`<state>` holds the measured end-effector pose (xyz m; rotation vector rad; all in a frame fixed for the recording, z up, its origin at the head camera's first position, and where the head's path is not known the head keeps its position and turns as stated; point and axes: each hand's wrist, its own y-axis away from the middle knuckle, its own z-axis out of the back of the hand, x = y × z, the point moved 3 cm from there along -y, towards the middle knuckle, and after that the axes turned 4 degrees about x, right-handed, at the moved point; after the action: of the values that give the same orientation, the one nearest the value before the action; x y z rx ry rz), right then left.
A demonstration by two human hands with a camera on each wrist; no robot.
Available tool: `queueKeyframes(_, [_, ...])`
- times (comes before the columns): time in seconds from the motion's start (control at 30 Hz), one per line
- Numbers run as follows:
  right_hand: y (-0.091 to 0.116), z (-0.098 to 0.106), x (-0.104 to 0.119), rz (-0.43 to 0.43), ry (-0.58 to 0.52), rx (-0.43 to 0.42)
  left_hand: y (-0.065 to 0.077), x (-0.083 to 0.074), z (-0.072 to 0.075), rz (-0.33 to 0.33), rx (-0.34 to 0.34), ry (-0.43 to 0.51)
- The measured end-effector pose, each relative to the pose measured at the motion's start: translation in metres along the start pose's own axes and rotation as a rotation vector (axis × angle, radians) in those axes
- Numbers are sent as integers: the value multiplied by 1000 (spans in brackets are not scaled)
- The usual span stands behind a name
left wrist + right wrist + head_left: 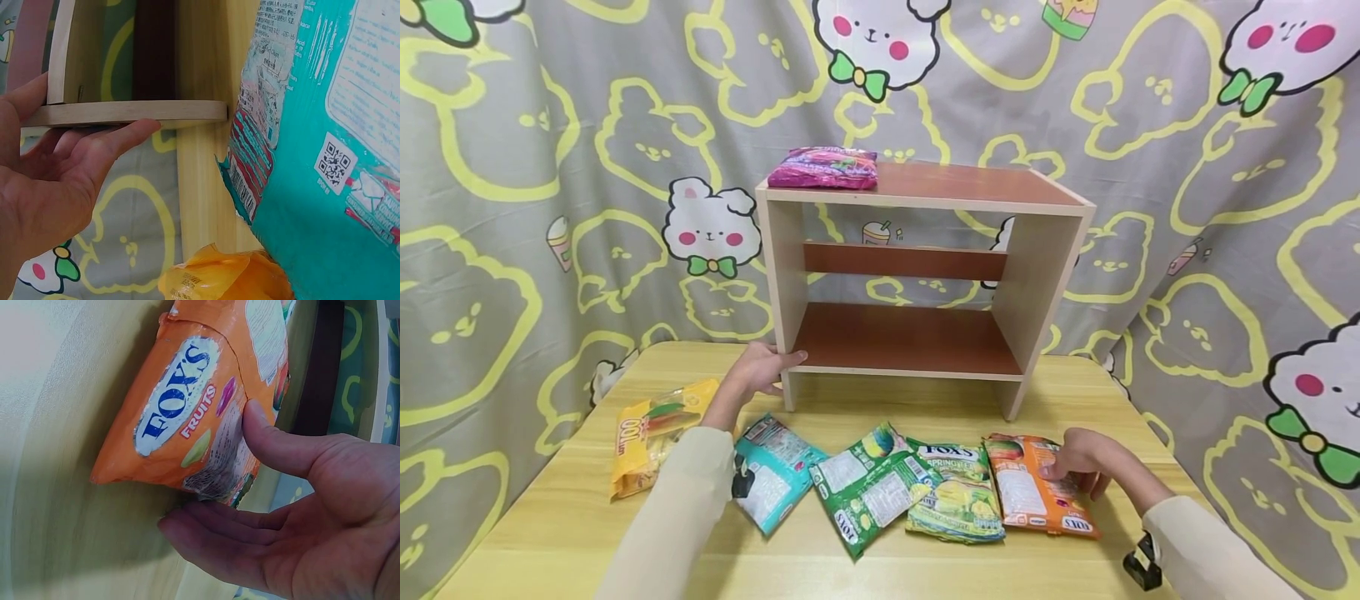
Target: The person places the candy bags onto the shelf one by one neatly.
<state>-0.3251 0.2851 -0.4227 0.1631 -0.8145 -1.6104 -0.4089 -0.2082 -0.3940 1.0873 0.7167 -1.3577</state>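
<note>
Far left on the desk (550, 542) there's a yellow bag (628, 454), then the left hand (758, 368) gripping the shelf unit (910, 337) by its left side panel, thumb on the inside, fingers along the outer face. A purple bag (823, 169) sits up top at the left end. In front: teal bag (775, 475), green bag (872, 492), lighter green bag (958, 492), then the orange bag (1022, 483). Right hand's (1086, 462) thumb rests on that one, fingers loosely bent just past its edge, spread from the thumb rather than pinching.
</note>
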Motion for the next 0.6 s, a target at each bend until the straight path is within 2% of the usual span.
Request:
queueKeyframes(0.37, [-1, -3, -2, 26, 15, -7, 0, 2, 1, -1, -10, -1])
queueKeyframes(0.6, [-3, -2, -3, 12, -8, -6, 1, 2, 1, 1, -19, -13])
